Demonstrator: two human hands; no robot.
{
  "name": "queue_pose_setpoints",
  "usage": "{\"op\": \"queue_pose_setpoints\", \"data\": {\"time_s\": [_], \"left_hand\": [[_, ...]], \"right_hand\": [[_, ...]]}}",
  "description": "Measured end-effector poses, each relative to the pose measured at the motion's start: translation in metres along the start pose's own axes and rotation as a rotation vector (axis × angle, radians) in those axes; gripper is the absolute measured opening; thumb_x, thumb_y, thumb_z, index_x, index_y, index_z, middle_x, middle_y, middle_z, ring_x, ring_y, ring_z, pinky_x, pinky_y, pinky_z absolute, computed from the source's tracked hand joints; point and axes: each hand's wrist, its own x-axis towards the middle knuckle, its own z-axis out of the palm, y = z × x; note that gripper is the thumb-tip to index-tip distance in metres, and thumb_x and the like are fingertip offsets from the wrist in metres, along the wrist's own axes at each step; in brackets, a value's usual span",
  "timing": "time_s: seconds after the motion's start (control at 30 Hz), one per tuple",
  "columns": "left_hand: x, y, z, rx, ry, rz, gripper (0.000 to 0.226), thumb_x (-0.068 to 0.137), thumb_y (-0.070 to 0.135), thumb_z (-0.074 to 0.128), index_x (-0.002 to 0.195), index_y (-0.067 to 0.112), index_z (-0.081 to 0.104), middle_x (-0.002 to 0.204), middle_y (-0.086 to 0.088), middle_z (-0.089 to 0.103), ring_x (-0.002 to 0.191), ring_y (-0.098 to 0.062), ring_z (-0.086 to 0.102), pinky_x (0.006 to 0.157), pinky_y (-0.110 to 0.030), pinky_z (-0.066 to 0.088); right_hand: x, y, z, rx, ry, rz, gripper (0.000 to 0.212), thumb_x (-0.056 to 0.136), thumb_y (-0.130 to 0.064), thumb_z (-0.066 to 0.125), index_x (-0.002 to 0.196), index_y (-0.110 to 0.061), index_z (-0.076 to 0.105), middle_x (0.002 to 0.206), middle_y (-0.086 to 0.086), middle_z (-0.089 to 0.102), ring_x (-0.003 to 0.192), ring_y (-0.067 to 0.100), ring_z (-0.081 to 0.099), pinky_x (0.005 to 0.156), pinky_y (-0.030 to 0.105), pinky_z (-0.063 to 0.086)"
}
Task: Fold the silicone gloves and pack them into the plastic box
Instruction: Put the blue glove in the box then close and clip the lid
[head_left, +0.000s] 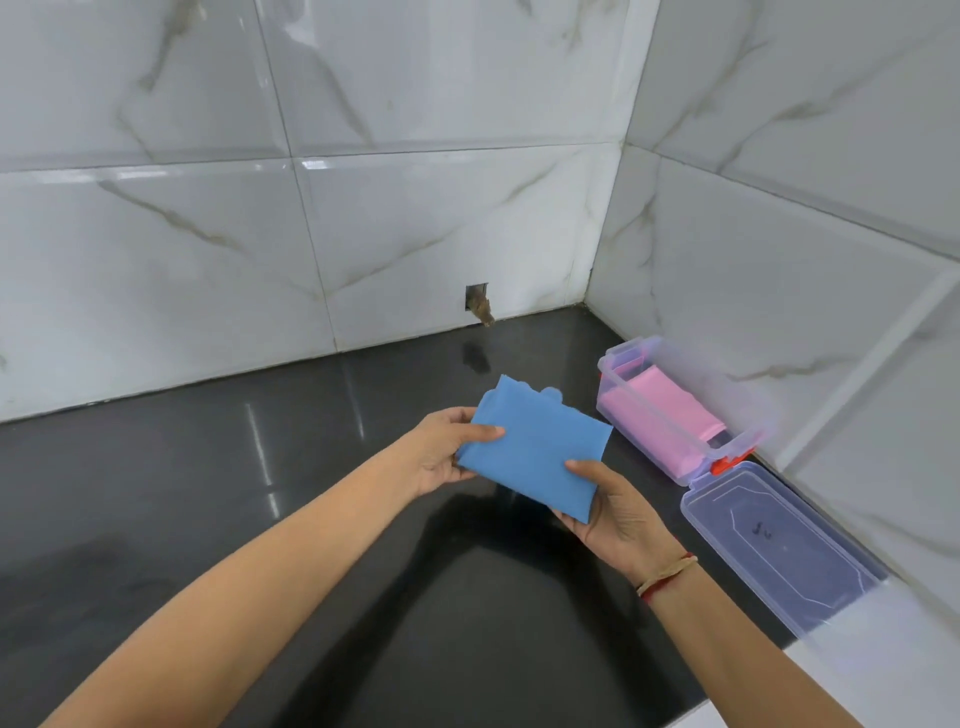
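A folded blue silicone glove (537, 447) hangs flat above the black counter, held by both hands. My left hand (447, 449) grips its left edge, thumb on top. My right hand (618, 512) pinches its near right corner, thumb on top and fingers beneath. To the right stands the clear plastic box (613, 410), open, with a folded pink glove (667, 415) lying inside. The blue glove is left of the box and apart from it.
The box's clear lid (779, 551) lies flat on the counter, hinged by red clips (727, 460). Marble-tiled walls close the back and right side. A small hole with a brown stub (480, 306) sits low in the back wall. The glossy black counter (208, 493) spreads left.
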Motion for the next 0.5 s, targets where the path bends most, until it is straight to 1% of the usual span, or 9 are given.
{"op": "queue_pose_setpoints", "data": {"time_s": [0.1, 0.17, 0.23, 0.3, 0.33, 0.37, 0.4, 0.43, 0.5], "left_hand": [[0.021, 0.027, 0.028, 0.057, -0.089, 0.057, 0.037, 0.082, 0.007, 0.07, 0.117, 0.008, 0.06, 0.114, -0.007, 0.067, 0.101, -0.02, 0.066, 0.079, -0.031, 0.056], [0.035, 0.05, 0.052, 0.125, -0.157, 0.11, 0.036, 0.084, 0.006, 0.068, 0.118, 0.005, 0.059, 0.113, -0.006, 0.067, 0.097, -0.018, 0.066, 0.08, -0.029, 0.056], [0.047, 0.074, 0.08, 0.213, -0.211, 0.172, 0.037, 0.085, 0.007, 0.067, 0.121, 0.002, 0.058, 0.115, -0.008, 0.065, 0.095, -0.017, 0.065, 0.083, -0.029, 0.054], [0.058, 0.096, 0.106, 0.319, -0.238, 0.227, 0.041, 0.085, 0.009, 0.068, 0.124, 0.001, 0.056, 0.12, -0.011, 0.063, 0.102, -0.02, 0.062, 0.09, -0.032, 0.052], [0.063, 0.106, 0.118, 0.378, -0.253, 0.25, 0.042, 0.086, 0.01, 0.068, 0.125, 0.0, 0.055, 0.122, -0.012, 0.063, 0.105, -0.021, 0.061, 0.09, -0.032, 0.051], [0.068, 0.114, 0.13, 0.435, -0.27, 0.271, 0.043, 0.086, 0.009, 0.067, 0.126, -0.001, 0.054, 0.122, -0.013, 0.062, 0.105, -0.022, 0.061, 0.09, -0.032, 0.051], [0.073, 0.12, 0.142, 0.489, -0.286, 0.288, 0.042, 0.087, 0.008, 0.066, 0.126, -0.002, 0.053, 0.119, -0.014, 0.062, 0.104, -0.022, 0.06, 0.088, -0.032, 0.051], [0.08, 0.124, 0.152, 0.543, -0.294, 0.304, 0.041, 0.087, 0.005, 0.065, 0.125, -0.003, 0.052, 0.115, -0.014, 0.06, 0.102, -0.023, 0.059, 0.088, -0.033, 0.05], [0.095, 0.126, 0.17, 0.652, -0.287, 0.326, 0.041, 0.088, 0.003, 0.064, 0.126, -0.005, 0.05, 0.112, -0.015, 0.057, 0.1, -0.025, 0.057, 0.09, -0.037, 0.048]], "right_hand": [[0.001, -0.028, -0.008, -0.023, -0.076, -0.141, 0.05, 0.084, -0.009, 0.061, 0.133, -0.017, 0.05, 0.13, 0.012, 0.061, 0.12, 0.032, 0.057, 0.084, 0.039, 0.058], [0.001, -0.052, -0.01, -0.057, -0.077, -0.234, 0.046, 0.091, -0.011, 0.054, 0.136, -0.017, 0.046, 0.134, 0.01, 0.058, 0.121, 0.029, 0.057, 0.082, 0.037, 0.058], [-0.001, -0.079, -0.011, -0.063, -0.086, -0.289, 0.043, 0.09, -0.012, 0.053, 0.132, -0.017, 0.051, 0.128, 0.008, 0.063, 0.112, 0.024, 0.063, 0.074, 0.033, 0.058], [-0.004, -0.109, -0.01, -0.078, -0.09, -0.332, 0.041, 0.086, -0.012, 0.055, 0.127, -0.015, 0.055, 0.121, 0.007, 0.067, 0.103, 0.021, 0.067, 0.07, 0.031, 0.058], [-0.005, -0.123, -0.01, -0.102, -0.083, -0.353, 0.04, 0.085, -0.011, 0.054, 0.125, -0.014, 0.056, 0.119, 0.007, 0.068, 0.102, 0.021, 0.068, 0.071, 0.031, 0.059], [-0.006, -0.136, -0.01, -0.137, -0.066, -0.375, 0.038, 0.086, -0.009, 0.052, 0.124, -0.013, 0.056, 0.118, 0.007, 0.068, 0.103, 0.02, 0.067, 0.076, 0.032, 0.059], [-0.006, -0.148, -0.012, -0.179, -0.03, -0.397, 0.037, 0.087, -0.006, 0.049, 0.122, -0.013, 0.057, 0.116, 0.005, 0.069, 0.102, 0.02, 0.067, 0.081, 0.034, 0.059], [-0.006, -0.158, -0.014, -0.224, 0.022, -0.416, 0.036, 0.087, -0.002, 0.046, 0.118, -0.014, 0.059, 0.111, 0.003, 0.071, 0.099, 0.019, 0.067, 0.082, 0.034, 0.058], [-0.003, -0.173, -0.02, -0.306, 0.143, -0.432, 0.034, 0.086, 0.005, 0.044, 0.106, -0.015, 0.063, 0.094, -0.001, 0.074, 0.086, 0.016, 0.07, 0.072, 0.031, 0.06]]}}
